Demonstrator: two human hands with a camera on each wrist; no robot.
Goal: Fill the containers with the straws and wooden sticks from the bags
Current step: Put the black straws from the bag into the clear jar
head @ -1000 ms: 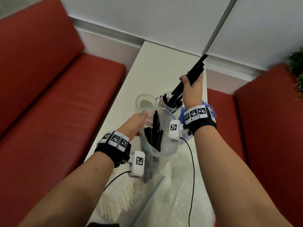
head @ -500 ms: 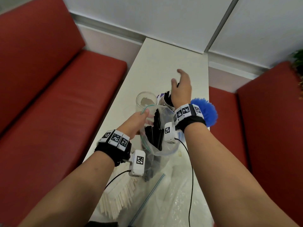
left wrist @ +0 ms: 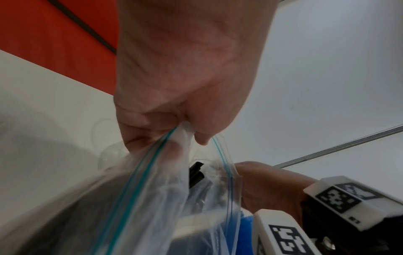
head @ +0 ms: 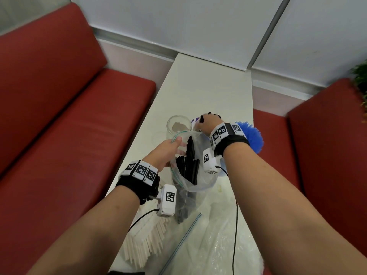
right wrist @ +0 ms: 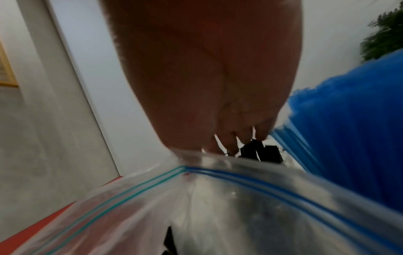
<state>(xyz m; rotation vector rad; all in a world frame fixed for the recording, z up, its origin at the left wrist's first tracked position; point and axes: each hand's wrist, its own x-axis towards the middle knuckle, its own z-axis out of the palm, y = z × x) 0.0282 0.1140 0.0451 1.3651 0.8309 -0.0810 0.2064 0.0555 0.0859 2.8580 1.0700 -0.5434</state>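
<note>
Your left hand pinches the zip rim of the clear bag and holds it open at the table's centre, with black straws standing inside it. Your right hand, at 12 o'clock from the bag, lies fingers-down on the black straw tips in a jar you mostly hide; whether that grip is closed on them you cannot tell. An empty glass jar stands at 11 o'clock from the bag, blue straws at 2 o'clock, and wooden sticks lie at 7 o'clock.
</note>
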